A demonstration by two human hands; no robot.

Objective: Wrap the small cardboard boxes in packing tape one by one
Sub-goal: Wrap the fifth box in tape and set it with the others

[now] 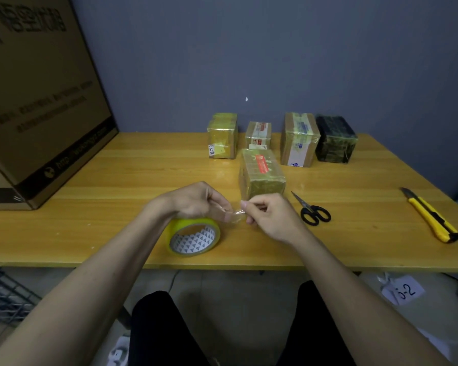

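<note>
left hand [196,200] and right hand [269,215] pinch tape strip [233,216]; tape roll [195,237] below; wrapped box [261,174] behind

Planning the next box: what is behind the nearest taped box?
Behind the nearest box a smaller taped box stands by the wall; its lower front is covered.
</note>
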